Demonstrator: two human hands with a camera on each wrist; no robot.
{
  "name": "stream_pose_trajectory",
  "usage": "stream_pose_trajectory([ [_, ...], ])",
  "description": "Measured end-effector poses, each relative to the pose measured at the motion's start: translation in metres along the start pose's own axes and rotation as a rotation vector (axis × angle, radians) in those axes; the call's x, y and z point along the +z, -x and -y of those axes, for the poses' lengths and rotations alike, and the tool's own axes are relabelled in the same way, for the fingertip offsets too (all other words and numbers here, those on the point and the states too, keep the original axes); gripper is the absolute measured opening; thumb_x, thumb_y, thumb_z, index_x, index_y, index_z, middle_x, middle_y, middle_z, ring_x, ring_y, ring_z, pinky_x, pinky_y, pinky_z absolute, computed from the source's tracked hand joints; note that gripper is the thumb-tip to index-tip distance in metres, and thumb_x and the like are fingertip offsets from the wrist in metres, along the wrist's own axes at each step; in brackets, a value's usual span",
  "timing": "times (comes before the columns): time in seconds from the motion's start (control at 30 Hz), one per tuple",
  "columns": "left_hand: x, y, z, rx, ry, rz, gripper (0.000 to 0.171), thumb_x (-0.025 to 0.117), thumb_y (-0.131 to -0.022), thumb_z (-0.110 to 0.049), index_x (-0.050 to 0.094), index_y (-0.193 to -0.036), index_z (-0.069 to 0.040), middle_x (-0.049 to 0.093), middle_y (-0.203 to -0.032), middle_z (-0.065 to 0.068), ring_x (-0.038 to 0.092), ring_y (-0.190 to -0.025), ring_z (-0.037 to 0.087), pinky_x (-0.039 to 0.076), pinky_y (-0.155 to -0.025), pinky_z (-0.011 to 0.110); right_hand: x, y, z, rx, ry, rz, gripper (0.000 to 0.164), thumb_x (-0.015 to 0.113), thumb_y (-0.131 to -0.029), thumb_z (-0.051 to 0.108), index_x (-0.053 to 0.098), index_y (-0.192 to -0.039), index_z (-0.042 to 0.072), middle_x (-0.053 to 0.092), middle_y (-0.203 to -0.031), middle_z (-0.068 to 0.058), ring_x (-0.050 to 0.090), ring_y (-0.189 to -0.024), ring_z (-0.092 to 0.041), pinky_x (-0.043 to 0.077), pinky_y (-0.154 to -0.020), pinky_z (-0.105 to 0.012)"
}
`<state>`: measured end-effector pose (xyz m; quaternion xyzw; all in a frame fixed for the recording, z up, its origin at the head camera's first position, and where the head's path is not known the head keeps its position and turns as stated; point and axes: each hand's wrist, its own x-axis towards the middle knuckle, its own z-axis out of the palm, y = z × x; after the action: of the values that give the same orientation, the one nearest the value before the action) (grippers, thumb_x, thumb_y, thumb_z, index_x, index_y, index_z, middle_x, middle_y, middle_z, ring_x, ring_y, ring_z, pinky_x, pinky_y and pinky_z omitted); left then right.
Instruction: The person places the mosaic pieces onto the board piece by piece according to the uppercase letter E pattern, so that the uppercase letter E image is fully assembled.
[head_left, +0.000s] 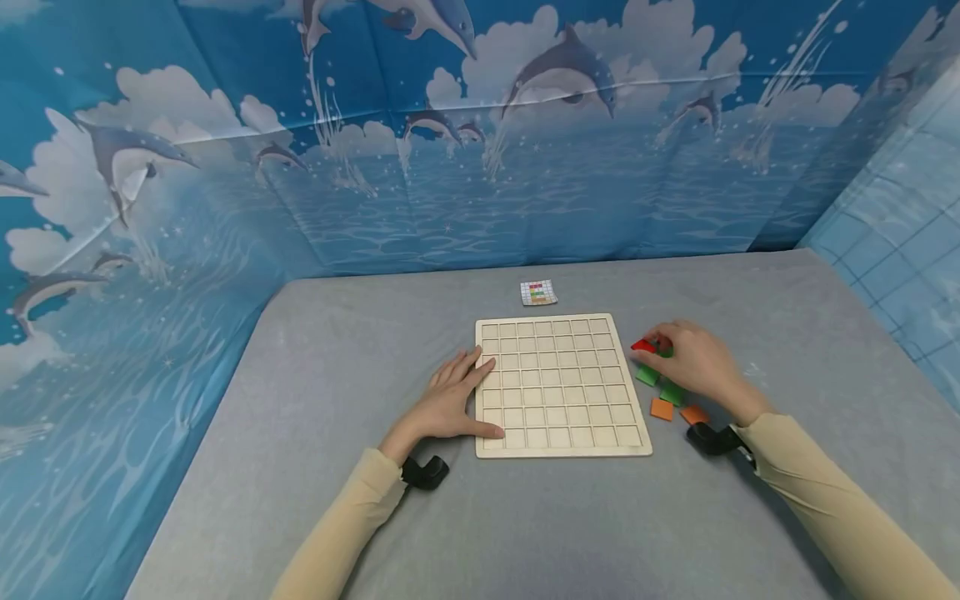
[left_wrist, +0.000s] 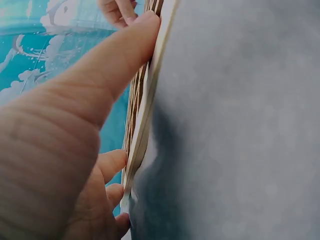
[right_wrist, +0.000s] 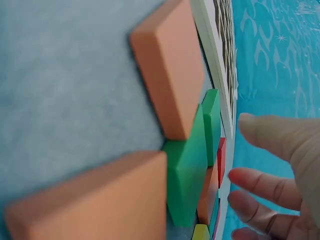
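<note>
A square wooden board [head_left: 558,387] with a grid of recessed cells lies on the grey table. My left hand [head_left: 453,400] rests at its left side, fingers spread over the edge and thumb on the lower left cells. Right of the board, my right hand [head_left: 693,358] is over a cluster of coloured square tiles, thumb and forefinger apart around a red tile [head_left: 642,345]. In the right wrist view, that hand [right_wrist: 280,175] has a gap between thumb and fingertips. Green tiles [head_left: 647,376] and orange tiles [head_left: 662,409] lie below it; some tiles are hidden under the hand.
A small card [head_left: 538,292] with a coloured grid pattern lies behind the board. A yellow tile [right_wrist: 201,233] shows low in the right wrist view. Blue dolphin-print cloth [head_left: 450,208] hangs behind and left of the table.
</note>
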<state>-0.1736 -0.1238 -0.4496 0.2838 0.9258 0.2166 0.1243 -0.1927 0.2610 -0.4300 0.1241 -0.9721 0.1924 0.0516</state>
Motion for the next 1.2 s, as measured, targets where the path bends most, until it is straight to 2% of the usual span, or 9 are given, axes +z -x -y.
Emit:
stream_pose_trajectory([
  [0.23, 0.002, 0.000, 0.003, 0.012, 0.023, -0.024, 0.107, 0.073, -0.072, -0.061, 0.019, -0.153, -0.018, 0.001, -0.158, 0.006, -0.004, -0.143, 0.027, 0.004, -0.111, 0.049, 0.002, -0.003, 0.001, 0.078, 0.020, 0.048, 0.045, 0.071, -0.085, 0.037, 0.068, -0.104, -0.003, 0.056, -0.081, -0.009, 0.048, -0.068, -0.023, 0.039, -0.054, -0.035],
  [0.53, 0.008, 0.001, 0.007, 0.044, 0.026, -0.071, 0.104, 0.072, -0.073, -0.061, 0.021, -0.153, -0.018, 0.004, -0.158, 0.006, -0.003, -0.143, 0.028, 0.003, -0.110, 0.050, 0.003, -0.005, 0.004, 0.131, 0.000, 0.045, 0.037, 0.072, -0.085, 0.032, 0.067, -0.098, -0.003, 0.052, -0.075, -0.008, 0.046, -0.064, -0.022, 0.034, -0.050, -0.032],
  [0.77, 0.012, -0.001, 0.010, 0.080, -0.015, -0.101, 0.103, 0.072, -0.073, -0.062, 0.022, -0.153, -0.020, 0.006, -0.159, 0.003, -0.001, -0.143, 0.027, 0.005, -0.110, 0.049, 0.005, -0.006, 0.003, 0.144, -0.028, 0.019, 0.031, 0.073, -0.083, 0.028, 0.066, -0.091, -0.001, 0.053, -0.075, -0.009, 0.046, -0.063, -0.022, 0.034, -0.049, -0.032],
  [1.0, 0.014, -0.003, 0.013, 0.092, -0.025, -0.118, 0.103, 0.072, -0.072, -0.062, 0.024, -0.153, -0.020, 0.007, -0.158, 0.003, 0.001, -0.143, 0.027, 0.006, -0.110, 0.049, 0.006, -0.007, 0.004, 0.133, -0.060, 0.017, 0.034, 0.073, -0.084, 0.026, 0.065, -0.099, -0.004, 0.057, -0.087, -0.016, 0.049, -0.071, -0.026, 0.039, -0.056, -0.037],
  [1.2, 0.014, -0.003, 0.013, 0.094, -0.024, -0.123, 0.103, 0.072, -0.071, -0.063, 0.024, -0.153, -0.021, 0.007, -0.158, 0.003, 0.001, -0.143, 0.027, 0.006, -0.110, 0.048, 0.007, -0.006, 0.002, 0.136, -0.121, 0.015, 0.030, 0.072, -0.085, 0.024, 0.063, -0.100, 0.000, 0.059, -0.090, -0.015, 0.050, -0.074, -0.026, 0.038, -0.057, -0.035],
])
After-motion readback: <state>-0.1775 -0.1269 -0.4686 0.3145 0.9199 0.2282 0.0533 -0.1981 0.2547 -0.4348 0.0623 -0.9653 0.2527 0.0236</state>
